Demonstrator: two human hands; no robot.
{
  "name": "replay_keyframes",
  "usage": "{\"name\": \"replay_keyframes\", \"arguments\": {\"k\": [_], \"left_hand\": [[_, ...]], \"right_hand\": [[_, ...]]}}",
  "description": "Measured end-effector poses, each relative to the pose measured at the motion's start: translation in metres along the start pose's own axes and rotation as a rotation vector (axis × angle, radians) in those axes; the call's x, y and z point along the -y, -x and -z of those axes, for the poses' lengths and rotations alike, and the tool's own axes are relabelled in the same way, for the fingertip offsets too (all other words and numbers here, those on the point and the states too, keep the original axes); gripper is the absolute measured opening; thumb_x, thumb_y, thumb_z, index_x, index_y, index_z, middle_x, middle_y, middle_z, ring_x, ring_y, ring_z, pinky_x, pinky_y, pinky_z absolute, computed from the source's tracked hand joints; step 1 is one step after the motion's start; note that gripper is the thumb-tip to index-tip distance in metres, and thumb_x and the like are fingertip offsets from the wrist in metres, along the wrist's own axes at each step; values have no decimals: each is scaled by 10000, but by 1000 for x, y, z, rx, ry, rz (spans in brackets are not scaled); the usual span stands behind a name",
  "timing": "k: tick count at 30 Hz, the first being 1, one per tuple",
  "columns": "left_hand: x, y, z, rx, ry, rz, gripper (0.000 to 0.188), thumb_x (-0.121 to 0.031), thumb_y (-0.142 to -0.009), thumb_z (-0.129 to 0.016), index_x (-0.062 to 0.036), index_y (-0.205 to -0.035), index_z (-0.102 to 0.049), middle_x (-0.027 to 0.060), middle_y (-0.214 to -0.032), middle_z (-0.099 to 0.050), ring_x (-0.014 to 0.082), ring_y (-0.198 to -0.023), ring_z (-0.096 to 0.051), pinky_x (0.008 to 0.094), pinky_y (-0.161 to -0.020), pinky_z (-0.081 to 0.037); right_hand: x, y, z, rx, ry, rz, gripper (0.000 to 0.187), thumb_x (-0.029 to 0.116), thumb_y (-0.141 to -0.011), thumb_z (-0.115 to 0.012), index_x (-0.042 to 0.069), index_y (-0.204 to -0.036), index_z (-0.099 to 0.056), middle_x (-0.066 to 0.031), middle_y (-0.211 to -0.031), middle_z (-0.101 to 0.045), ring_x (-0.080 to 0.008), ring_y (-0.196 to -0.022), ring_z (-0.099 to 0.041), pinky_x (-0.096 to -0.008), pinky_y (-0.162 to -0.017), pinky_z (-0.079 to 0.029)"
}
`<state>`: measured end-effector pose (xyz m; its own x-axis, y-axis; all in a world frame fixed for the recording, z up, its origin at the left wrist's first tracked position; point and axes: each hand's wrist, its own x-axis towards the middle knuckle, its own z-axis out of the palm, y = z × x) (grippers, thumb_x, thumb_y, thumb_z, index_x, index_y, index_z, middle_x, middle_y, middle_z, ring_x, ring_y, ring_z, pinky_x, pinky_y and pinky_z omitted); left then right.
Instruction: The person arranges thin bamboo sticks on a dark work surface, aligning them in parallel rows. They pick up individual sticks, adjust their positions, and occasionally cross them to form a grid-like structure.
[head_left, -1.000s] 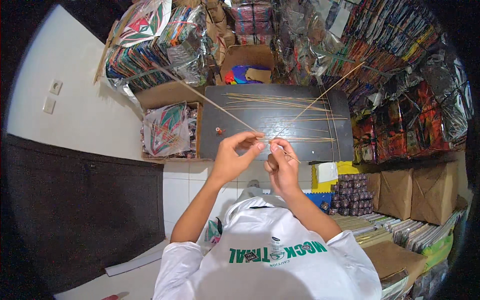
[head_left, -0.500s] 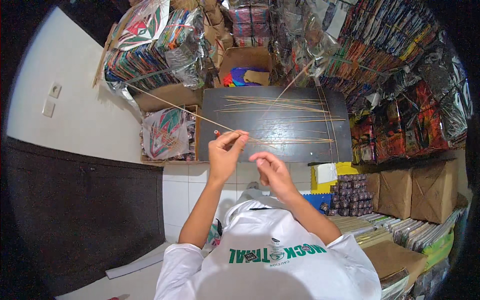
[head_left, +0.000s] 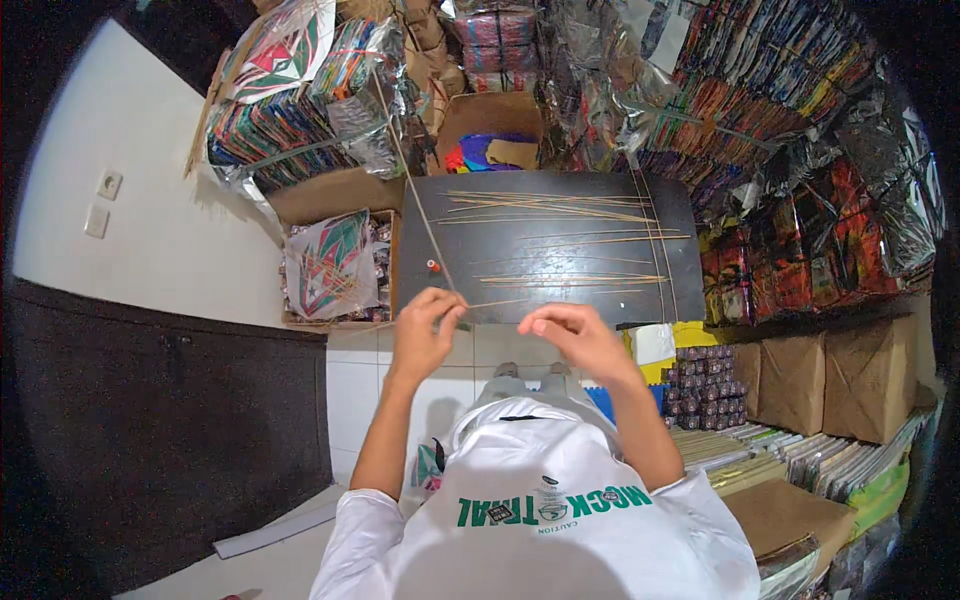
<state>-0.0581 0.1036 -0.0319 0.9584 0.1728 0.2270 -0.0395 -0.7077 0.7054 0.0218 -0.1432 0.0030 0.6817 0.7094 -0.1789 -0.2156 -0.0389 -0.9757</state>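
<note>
Thin bamboo sticks [head_left: 420, 205] are pinched in my left hand [head_left: 425, 335] at the near left edge of the dark table. One long stick slants up and away from the fingers, and another, shorter in view, points right at a crossing by the fingertips. My right hand [head_left: 585, 345] hovers a little to the right, its thumb and forefinger pressed together; whatever lies between them is too fine to make out. Beyond both hands, several loose bamboo sticks [head_left: 570, 280] lie across the table [head_left: 480, 245]. A small red-and-white item [head_left: 433, 266] sits near its left edge.
At the left stands a carton [head_left: 392, 270] with a patterned kite-like sheet [head_left: 332, 265] on top. Wrapped stacks of colourful sheets [head_left: 285, 135] rise behind. To the right are brown parcels [head_left: 870, 380], stacked small dark items [head_left: 705, 388] and red bundles [head_left: 850, 235].
My left hand has come lower and nearer, and the long stick has swung from pointing far left to steeply upward. My right hand has shifted slightly right.
</note>
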Motion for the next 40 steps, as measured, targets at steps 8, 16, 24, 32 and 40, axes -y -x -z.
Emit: {"name": "replay_keyframes", "arguments": {"k": [8, 16, 24, 32, 40], "left_hand": [[34, 10, 79, 338, 253, 97, 110, -110, -872, -720, -5, -904, -730, 91, -904, -694, 194, -848, -642, 331, -776, -493], [46, 3, 64, -155, 1053, 386, 166, -87, -907, -711, 27, -1027, -711, 49, -933, -693, 120, -787, -606, 255, -744, -482], [37, -28, 55, -632, 359, 257, 156, -115, -919, -713, 17, -999, -735, 45, -895, -711, 148, -755, -647, 289, -706, -523], [19, -26, 87, 221, -327, -203, 117, -95, -840, -718, -33, -937, -744, 106, -889, -702, 195, -835, -652, 345, -810, -482], [26, -31, 102, 330, 407, 78, 104, -130, -893, -712, -64, -960, -757, 54, -915, -686, 188, -912, -628, 321, -856, -472]], "right_hand": [[10, 54, 107, -380, 351, 55, 174, 135, -956, -622, -7, -984, -719, -38, -964, -727, -93, -905, -616, -258, -837, -480], [-50, 72, 131, -180, 369, -75, 183, 163, -963, -618, 17, -995, -724, 23, -888, -684, -59, -827, -554, -246, -763, -453], [-49, 98, 115, 54, 143, -335, 136, 159, -941, -636, 61, -968, -727, 34, -810, -635, -32, -606, -447, -223, -521, -345], [-18, 109, 155, -343, -502, 85, 73, 98, -925, -626, 60, -987, -629, 63, -657, -512, -4, -424, -300, -203, -370, -184], [-48, 86, 189, -410, -571, -58, 162, 90, -922, -634, 55, -1077, -604, 64, -723, -557, -8, -394, -291, -189, -351, -205]]}}
